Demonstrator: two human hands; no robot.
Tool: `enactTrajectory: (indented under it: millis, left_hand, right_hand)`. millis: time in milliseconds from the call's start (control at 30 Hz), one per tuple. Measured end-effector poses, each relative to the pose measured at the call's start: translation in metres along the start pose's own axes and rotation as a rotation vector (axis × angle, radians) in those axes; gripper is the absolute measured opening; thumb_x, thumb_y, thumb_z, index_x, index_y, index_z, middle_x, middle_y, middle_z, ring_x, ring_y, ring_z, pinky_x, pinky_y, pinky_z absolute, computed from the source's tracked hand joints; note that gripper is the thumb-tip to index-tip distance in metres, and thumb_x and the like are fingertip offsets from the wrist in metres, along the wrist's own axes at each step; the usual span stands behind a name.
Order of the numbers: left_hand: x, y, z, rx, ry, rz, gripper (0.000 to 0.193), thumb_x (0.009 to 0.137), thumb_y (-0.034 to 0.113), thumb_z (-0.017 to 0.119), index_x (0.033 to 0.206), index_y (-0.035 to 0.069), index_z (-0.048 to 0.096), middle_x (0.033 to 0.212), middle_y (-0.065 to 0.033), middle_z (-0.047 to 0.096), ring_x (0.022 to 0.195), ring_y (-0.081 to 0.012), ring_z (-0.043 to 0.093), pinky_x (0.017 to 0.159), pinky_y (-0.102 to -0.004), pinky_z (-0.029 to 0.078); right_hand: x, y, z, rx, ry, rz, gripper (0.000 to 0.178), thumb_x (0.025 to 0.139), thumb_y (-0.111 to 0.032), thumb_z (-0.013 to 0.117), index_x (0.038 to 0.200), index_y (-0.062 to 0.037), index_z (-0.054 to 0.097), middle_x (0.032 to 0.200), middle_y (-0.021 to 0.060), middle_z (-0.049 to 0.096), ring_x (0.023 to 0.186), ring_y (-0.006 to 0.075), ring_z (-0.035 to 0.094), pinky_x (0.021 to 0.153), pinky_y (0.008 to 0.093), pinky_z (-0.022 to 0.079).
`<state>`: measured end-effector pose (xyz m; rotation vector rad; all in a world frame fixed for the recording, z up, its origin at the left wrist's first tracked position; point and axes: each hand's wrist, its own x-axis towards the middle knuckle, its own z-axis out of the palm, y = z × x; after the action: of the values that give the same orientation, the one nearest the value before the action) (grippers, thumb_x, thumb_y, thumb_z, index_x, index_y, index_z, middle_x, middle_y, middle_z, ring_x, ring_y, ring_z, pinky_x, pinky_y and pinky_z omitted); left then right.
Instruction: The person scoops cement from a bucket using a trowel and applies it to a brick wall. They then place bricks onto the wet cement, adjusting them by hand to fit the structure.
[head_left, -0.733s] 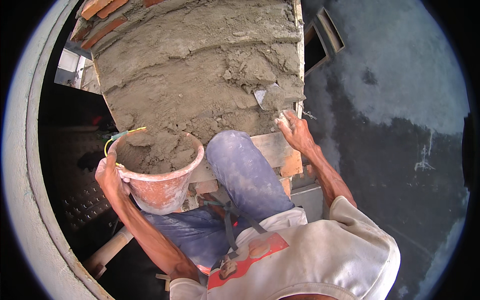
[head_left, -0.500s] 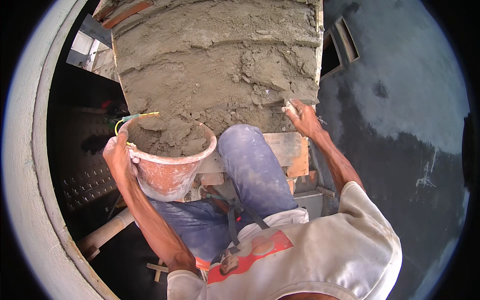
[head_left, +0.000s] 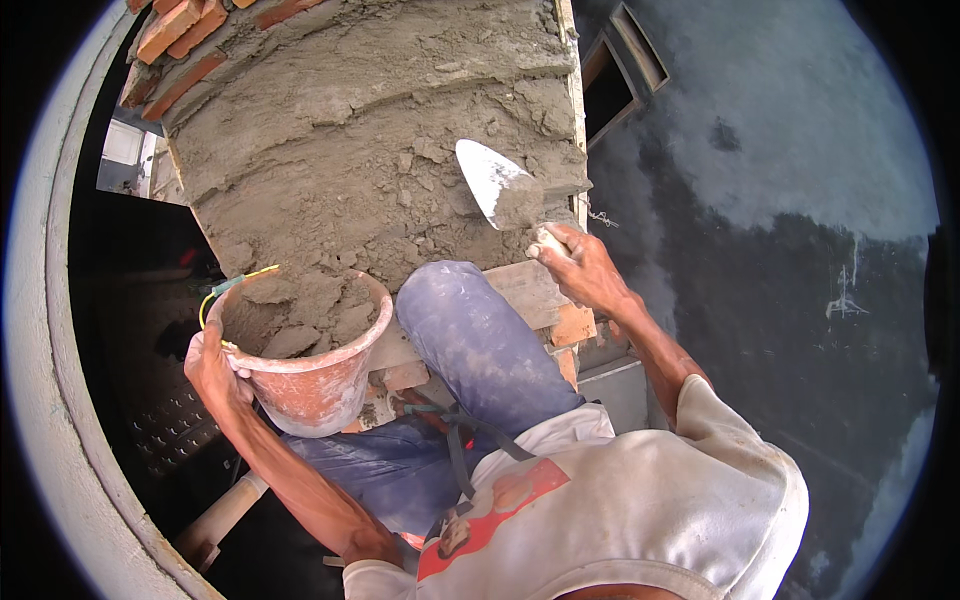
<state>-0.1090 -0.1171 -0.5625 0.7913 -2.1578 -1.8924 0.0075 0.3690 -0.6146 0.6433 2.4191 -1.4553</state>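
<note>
My left hand grips the rim of an orange-brown bucket at its left side. Grey mortar fills the bucket, and a yellow and green wire handle curves over its rim. In my right hand is the handle of a trowel. Its pale, pointed blade is raised over the mortar bed and carries a lump of mortar near the handle end. Ahead of me, rough wet mortar covers the stepped slope, with loose crumbs close to the blade.
Red bricks are stacked at the far left. A wooden edge board bounds the mortar on the right, beside a grey wall. Under my raised knee lies a plank by brickwork. Left of the bucket is a dark drop.
My right hand has lifted the trowel off the mortar, so its blade now shows. The bucket and my left hand sit slightly lower left in view, which has shifted.
</note>
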Motion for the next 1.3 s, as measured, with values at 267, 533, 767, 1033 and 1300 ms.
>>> enactTrajectory:
  millis: [267,533,767,1033,1300]
  left_hand:
    - [-0.002,-0.006,-0.003,0.025,0.021,0.013,0.024,0.100,0.022,0.072,0.087,0.005,0.060,0.061,0.0032,0.050,0.040,-0.0069,0.043,0.037,-0.0242,0.033]
    - [-0.002,0.001,-0.003,0.004,0.032,0.031,0.031,0.100,0.022,0.073,0.080,0.006,0.056,0.057,-0.0005,0.052,0.037,-0.0100,0.044,0.034,-0.0264,0.034]
    - [0.003,-0.006,-0.005,-0.006,-0.004,0.034,0.032,0.099,0.024,0.075,0.081,0.005,0.057,0.057,-0.0010,0.053,0.037,-0.0097,0.044,0.035,-0.0262,0.034]
    - [-0.005,0.000,-0.002,0.027,0.008,0.034,0.030,0.100,0.025,0.073,0.084,0.005,0.058,0.059,0.0008,0.050,0.038,-0.0087,0.043,0.035,-0.0250,0.035]
    - [-0.002,0.001,0.000,0.030,0.031,0.051,0.033,0.098,0.023,0.076,0.079,0.005,0.057,0.058,-0.0037,0.056,0.036,-0.0105,0.045,0.035,-0.0258,0.035]
  right_hand:
    - [0.015,0.044,-0.053,0.394,0.036,0.273,0.037,0.103,-0.027,0.066,0.124,0.0030,0.067,0.062,0.0023,0.054,0.038,0.0108,0.047,0.038,0.0310,0.041]
    - [0.060,0.092,-0.005,-0.145,0.415,-0.228,0.041,0.103,-0.032,0.068,0.124,0.0035,0.064,0.075,0.0209,0.067,0.064,0.0331,0.067,0.065,0.0442,0.055]
    - [0.052,0.079,-0.011,0.471,0.306,0.041,0.031,0.103,-0.028,0.068,0.118,-0.0011,0.069,0.066,-0.0013,0.057,0.046,0.0070,0.051,0.040,0.0255,0.041]
    - [0.072,0.072,-0.009,-0.208,0.163,-0.239,0.042,0.102,-0.033,0.069,0.125,0.0015,0.070,0.085,0.0078,0.068,0.070,0.0144,0.056,0.067,0.0325,0.049]
    - [0.024,-0.041,0.064,-0.635,-0.089,-0.683,0.046,0.096,-0.031,0.076,0.133,-0.0045,0.070,0.112,0.0205,0.077,0.081,0.0337,0.078,0.069,0.0433,0.062]
